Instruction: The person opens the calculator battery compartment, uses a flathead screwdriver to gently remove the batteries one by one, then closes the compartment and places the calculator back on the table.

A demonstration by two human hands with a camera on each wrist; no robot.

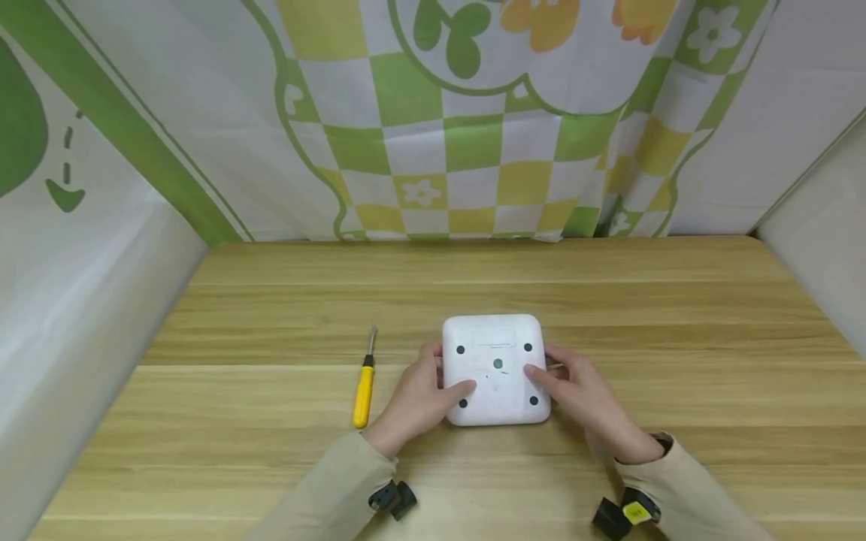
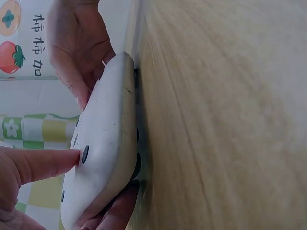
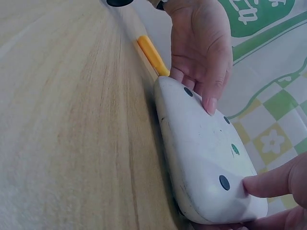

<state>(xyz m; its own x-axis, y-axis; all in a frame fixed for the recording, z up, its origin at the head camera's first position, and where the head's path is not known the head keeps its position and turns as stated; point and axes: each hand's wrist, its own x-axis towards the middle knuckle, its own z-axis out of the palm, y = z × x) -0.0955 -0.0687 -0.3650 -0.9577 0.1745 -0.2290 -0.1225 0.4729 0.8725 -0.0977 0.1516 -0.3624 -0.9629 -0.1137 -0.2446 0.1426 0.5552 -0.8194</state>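
Observation:
A white, square, round-cornered plastic device (image 1: 497,406) is held just above the wooden table, its underside facing up. Black round feet sit near its corners, with a green dot in the middle and a panel outline near the far edge. My left hand (image 1: 425,392) grips the left side, thumb on the upturned face and fingers underneath. On the opposite side my right hand (image 1: 587,391) holds it the same way, its thumb (image 3: 268,183) beside a black foot. In the left wrist view, dark round parts (image 2: 136,166) show below the device; its lower face is mostly hidden.
Left of my left hand, a yellow-handled screwdriver (image 1: 363,394) lies on the wooden table (image 1: 271,315), its tip pointing away. A green, white and yellow checked curtain (image 1: 473,150) hangs behind the table's far edge. Each wrist wears a black camera.

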